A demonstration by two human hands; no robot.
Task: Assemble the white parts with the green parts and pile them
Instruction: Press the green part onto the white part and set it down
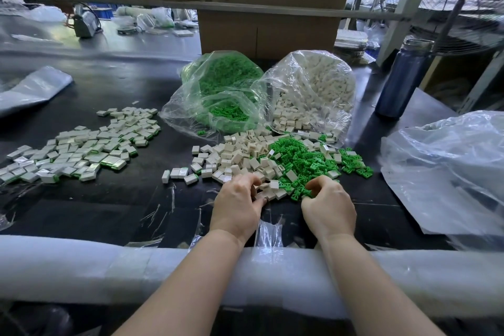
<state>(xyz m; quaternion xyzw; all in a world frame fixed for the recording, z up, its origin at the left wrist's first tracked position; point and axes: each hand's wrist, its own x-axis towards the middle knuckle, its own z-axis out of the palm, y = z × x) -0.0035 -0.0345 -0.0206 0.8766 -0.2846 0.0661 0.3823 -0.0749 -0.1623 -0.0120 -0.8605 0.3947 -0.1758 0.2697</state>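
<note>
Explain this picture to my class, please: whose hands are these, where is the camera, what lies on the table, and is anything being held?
There is no machine here. A person wears a camera on the head, so you look down their arms at a dark table.

The left hand curls its fingers into loose white parts; the right hand curls into loose green parts. Each seems to be picking a piece, but the fingers hide exactly what is gripped.

Behind the loose heaps lie two open clear bags, the green bag and the white bag, which supply more pieces. Far left is the finished pile: white pieces with green showing at their edges. A dark bottle stands at the right, next to crumpled plastic sheet.
</note>
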